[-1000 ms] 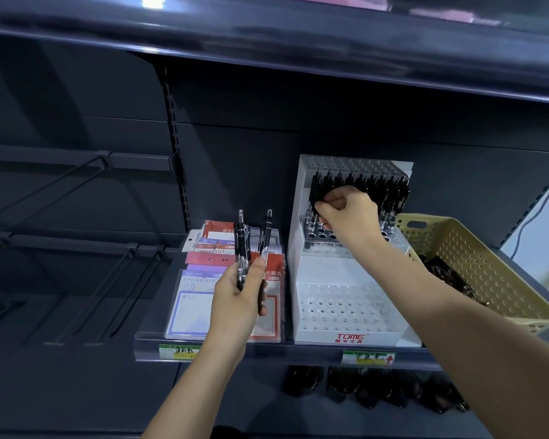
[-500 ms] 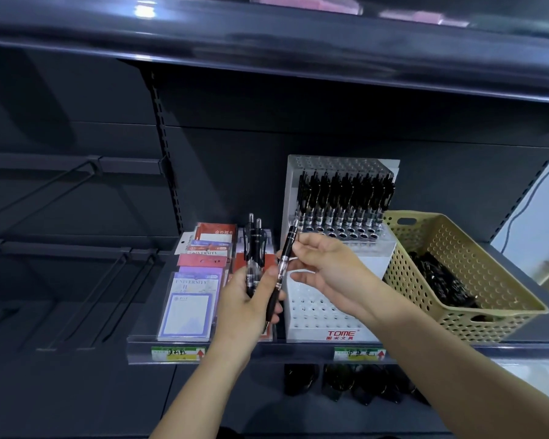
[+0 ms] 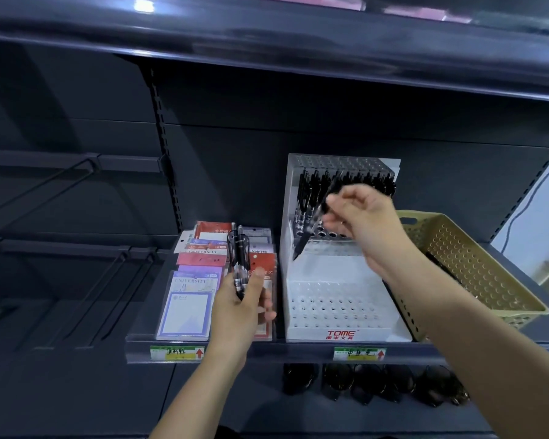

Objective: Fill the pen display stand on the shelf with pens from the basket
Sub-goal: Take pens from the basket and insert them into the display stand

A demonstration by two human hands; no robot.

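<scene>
A white stepped pen display stand (image 3: 333, 307) stands on the shelf, its back tiers full of black pens (image 3: 362, 179) and its front holes bare. My right hand (image 3: 366, 223) pinches one black pen (image 3: 308, 232), tilted with its tip down, over the stand's upper tier. My left hand (image 3: 240, 307) grips two black pens (image 3: 239, 258) upright, in front of the notepads. To the right sits a beige perforated basket (image 3: 476, 267) with dark pens (image 3: 438, 263) partly hidden behind my right arm.
Packaged notepads (image 3: 191, 299) lie left of the stand on the dark shelf (image 3: 298, 351), whose front rail carries price tags. Bare metal hooks (image 3: 86, 286) stick out at left. Another shelf overhangs above. Dark items (image 3: 377, 383) hang below.
My right hand took a pen from the left hand's bundle and carried it up toward the stand's upper tier. The left hand holds fewer pens and stayed roughly in place.
</scene>
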